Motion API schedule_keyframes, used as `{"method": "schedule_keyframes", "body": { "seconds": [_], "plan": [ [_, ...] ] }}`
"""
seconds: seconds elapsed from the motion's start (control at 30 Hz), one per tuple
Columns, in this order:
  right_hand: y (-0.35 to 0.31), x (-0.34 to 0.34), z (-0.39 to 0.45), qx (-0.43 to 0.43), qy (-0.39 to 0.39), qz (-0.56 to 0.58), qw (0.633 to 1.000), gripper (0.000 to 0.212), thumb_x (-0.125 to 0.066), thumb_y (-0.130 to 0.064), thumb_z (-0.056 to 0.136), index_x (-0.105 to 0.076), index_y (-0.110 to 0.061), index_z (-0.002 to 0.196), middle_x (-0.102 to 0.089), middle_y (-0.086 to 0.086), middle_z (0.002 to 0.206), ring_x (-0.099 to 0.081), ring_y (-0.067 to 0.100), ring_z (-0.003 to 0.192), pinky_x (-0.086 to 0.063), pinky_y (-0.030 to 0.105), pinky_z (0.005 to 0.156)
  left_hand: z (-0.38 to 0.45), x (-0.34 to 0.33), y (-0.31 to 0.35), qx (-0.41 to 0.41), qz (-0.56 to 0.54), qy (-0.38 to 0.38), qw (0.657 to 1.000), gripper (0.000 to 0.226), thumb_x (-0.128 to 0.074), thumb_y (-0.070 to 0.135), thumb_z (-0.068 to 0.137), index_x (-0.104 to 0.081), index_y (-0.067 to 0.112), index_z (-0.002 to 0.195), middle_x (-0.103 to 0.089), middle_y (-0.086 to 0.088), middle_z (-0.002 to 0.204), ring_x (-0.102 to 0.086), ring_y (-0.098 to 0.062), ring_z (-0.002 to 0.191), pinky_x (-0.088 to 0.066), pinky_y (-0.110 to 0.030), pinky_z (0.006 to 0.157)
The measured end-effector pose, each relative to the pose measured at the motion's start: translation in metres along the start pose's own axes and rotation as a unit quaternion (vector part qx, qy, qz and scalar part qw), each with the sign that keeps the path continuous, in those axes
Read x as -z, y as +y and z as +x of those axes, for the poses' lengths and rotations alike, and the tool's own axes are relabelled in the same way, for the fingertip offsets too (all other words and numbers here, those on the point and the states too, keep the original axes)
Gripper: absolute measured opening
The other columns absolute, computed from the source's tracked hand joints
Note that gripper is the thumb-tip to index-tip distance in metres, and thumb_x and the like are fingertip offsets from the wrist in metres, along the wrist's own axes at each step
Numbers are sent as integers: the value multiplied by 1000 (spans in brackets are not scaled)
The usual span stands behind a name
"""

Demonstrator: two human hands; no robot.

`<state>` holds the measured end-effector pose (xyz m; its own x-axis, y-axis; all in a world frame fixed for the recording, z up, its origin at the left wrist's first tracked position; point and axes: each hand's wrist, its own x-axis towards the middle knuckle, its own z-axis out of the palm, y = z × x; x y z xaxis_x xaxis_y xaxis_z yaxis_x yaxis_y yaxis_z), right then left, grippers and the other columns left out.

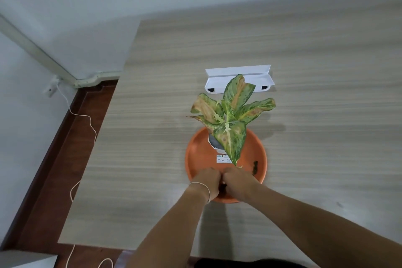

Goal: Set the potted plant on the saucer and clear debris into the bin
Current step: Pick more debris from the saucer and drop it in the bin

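Note:
A potted plant (230,115) with speckled green and yellowing leaves stands in its small white pot (214,144) on the far part of an orange saucer (198,154). Dark soil debris (254,167) lies on the saucer's right side, and a dark bit shows between my hands. My left hand (207,181) and my right hand (238,184) rest side by side on the saucer's near part, fingers curled down. Whether they pinch debris is hidden.
A white L-shaped plastic piece (239,78) lies on the wooden table (326,115) behind the plant. The table's left edge drops to a brown floor with a white cable (87,119). No bin is in view.

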<state>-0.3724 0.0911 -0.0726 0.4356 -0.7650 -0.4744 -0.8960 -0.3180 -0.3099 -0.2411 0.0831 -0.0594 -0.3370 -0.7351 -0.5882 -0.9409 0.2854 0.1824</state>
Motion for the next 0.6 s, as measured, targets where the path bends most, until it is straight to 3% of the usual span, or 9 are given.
{"method": "schedule_keyframes", "body": {
  "seconds": [0.17, 0.3, 0.37, 0.47, 0.53, 0.6],
  "plan": [
    [-4, -11, -3, -17, -2, 62, 998, 24, -58, -25, 83, -74, -10, 92, -70, 13, 102, -66, 33, 92, -53, 37, 79, 2, -6, 3, -20, 35, 17, 999, 26, -50, 14, 86, -66, 14, 107, -71, -14, 108, -65, -36, 100, -50, -43, 86],
    [1, -10, 0, -57, 4, 101, 993, 20, -56, -18, 78, -74, -13, 85, -71, 8, 90, -66, 31, 85, -53, 33, 72, 1, -6, 0, -4, 6, 23, 1000, 25, -51, 13, 82, -70, 12, 99, -72, -16, 104, -65, -39, 98, -51, -42, 84],
    [7, -6, 1, -78, 23, 123, 989, 20, -56, -19, 76, -74, -16, 85, -69, 3, 85, -65, 28, 85, -49, 30, 70, -1, -4, -4, 16, -53, 27, 998, 26, -52, 11, 79, -73, 14, 95, -73, -13, 103, -65, -36, 99, -53, -39, 85],
    [13, 2, 3, -116, 76, 165, 977, 16, -54, -18, 73, -70, -16, 72, -67, 0, 76, -60, 22, 76, -53, 30, 70, -7, 0, -12, 82, -193, 58, 976, 17, -57, 8, 74, -70, 20, 72, -74, -1, 88, -68, -24, 90, -56, -34, 85],
    [10, 11, 2, -118, 123, 200, 965, 13, -58, -16, 69, -62, -16, 57, -56, -6, 57, -53, 16, 62, -45, 22, 58, -14, 3, -19, 116, -280, 101, 948, 17, -62, 7, 69, -70, 21, 64, -72, 7, 78, -69, -14, 80, -58, -29, 81],
    [1, 22, 1, -125, 136, 252, 950, 14, -64, -11, 70, -71, -16, 58, -57, -10, 53, -52, 9, 55, -39, 15, 51, -24, 6, -29, 125, -315, 135, 931, 15, -65, 7, 69, -74, 18, 67, -69, 12, 71, -65, -4, 71, -56, -17, 74]
  ]
}}
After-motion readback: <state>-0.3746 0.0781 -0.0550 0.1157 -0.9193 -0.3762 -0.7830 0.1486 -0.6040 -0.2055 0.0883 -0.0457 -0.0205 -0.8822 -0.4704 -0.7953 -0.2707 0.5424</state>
